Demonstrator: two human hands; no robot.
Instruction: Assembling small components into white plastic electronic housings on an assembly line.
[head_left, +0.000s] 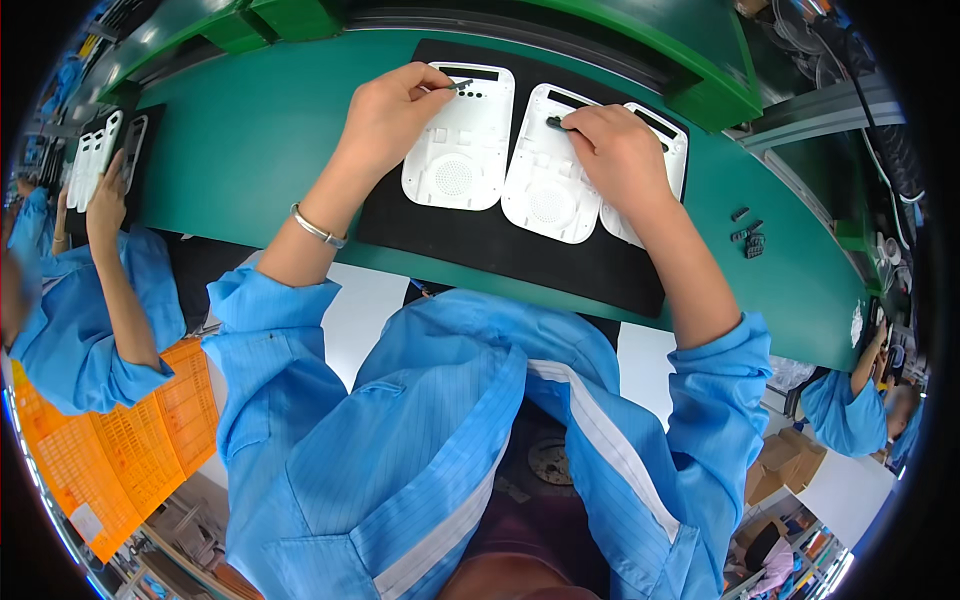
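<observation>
On the black mat (520, 255) at the green desk's (250, 140) far edge, my left hand (385, 115) pinches a small dark strip (460, 85) over the left white shell (460, 140); my right hand (620, 150) presses another dark strip (556, 123) into the middle shell (545, 190). I'd seat each squarely, with light pressure.

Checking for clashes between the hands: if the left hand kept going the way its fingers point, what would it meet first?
Probably the middle shell, then the right hand; depth is unclear.
</observation>
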